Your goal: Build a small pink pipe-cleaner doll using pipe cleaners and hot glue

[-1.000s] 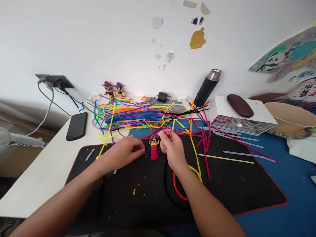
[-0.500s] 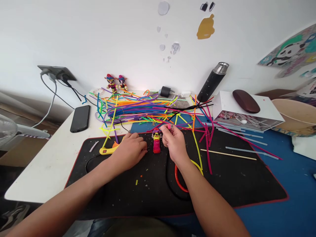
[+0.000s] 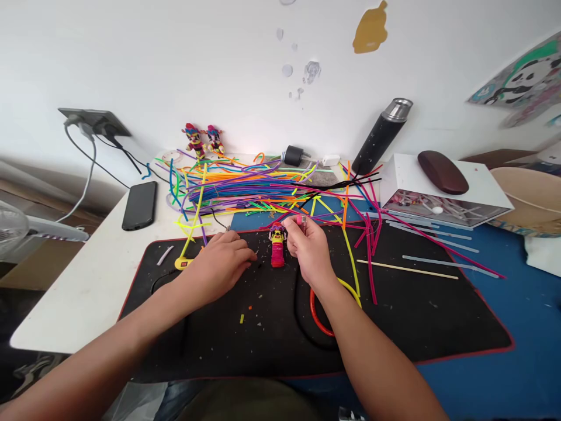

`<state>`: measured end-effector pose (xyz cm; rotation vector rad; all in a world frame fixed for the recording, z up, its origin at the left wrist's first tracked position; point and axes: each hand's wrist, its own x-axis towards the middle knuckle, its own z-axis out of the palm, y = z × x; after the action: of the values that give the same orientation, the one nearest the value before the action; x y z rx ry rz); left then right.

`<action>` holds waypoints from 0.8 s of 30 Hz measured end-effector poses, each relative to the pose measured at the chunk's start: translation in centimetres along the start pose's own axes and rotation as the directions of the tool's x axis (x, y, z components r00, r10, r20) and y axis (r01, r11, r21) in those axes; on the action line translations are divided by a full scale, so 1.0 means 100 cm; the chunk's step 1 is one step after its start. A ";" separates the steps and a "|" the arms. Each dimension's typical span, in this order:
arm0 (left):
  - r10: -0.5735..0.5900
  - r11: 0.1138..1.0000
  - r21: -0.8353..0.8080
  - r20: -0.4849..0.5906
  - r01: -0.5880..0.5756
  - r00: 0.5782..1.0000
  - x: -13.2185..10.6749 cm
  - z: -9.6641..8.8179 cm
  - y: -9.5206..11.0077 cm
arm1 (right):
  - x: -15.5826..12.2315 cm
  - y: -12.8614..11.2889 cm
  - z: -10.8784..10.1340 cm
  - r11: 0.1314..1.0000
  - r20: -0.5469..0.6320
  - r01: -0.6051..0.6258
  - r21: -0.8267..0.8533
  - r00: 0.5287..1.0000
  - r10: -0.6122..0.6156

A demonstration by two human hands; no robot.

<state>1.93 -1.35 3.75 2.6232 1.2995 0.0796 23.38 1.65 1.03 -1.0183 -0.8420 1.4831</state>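
Observation:
A small pipe-cleaner figure (image 3: 277, 250) in pink, yellow and purple stands upright on the black mat (image 3: 394, 316) between my hands. My left hand (image 3: 217, 264) lies curled on the mat just left of it, over a yellow glue gun (image 3: 183, 263); only the gun's handle end shows. My right hand (image 3: 310, 251) is closed on a small pink lighter (image 3: 300, 221), held just right of the figure's head. Behind the figure lies a big heap of coloured pipe cleaners (image 3: 254, 190).
A black phone (image 3: 140, 204) lies at the left and a black flask (image 3: 382, 135) stands at the back. A white box (image 3: 438, 187) carries a brown case. Two finished figures (image 3: 204, 140) stand by the wall. An orange loop (image 3: 318, 318), a wooden stick (image 3: 407, 269) and clear sticks lie on the mat.
My left hand has drawn slightly left, so the yellow glue gun handle now shows. My right hand and the figure have stayed in place, and the view has tilted a little.

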 end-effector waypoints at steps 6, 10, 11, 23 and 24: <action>0.063 0.998 0.007 0.060 -0.064 0.996 0.008 0.005 0.009 | 0.001 0.000 0.001 1.000 -0.009 0.013 -0.004 1.000 -0.013; 0.061 0.998 -0.010 0.058 -0.061 0.996 0.012 0.005 0.010 | 0.002 0.003 0.000 1.000 -0.006 0.021 -0.011 1.000 -0.021; 0.060 0.998 -0.005 0.057 -0.060 0.997 0.012 0.005 0.010 | 0.002 0.004 0.000 1.000 -0.004 0.024 -0.014 1.000 -0.024; 0.062 0.998 0.016 -0.018 -0.062 0.998 0.002 0.003 0.004 | 0.003 0.007 -0.003 0.999 0.014 0.033 -0.036 0.999 -0.033; 0.059 0.998 0.018 -0.019 -0.059 0.998 0.001 0.003 0.004 | 0.004 0.007 -0.003 0.999 0.013 0.033 -0.035 0.999 -0.033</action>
<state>2.38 -1.52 3.53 2.6819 1.2345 0.1042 23.35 1.88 0.19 -1.0174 -0.8930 1.4526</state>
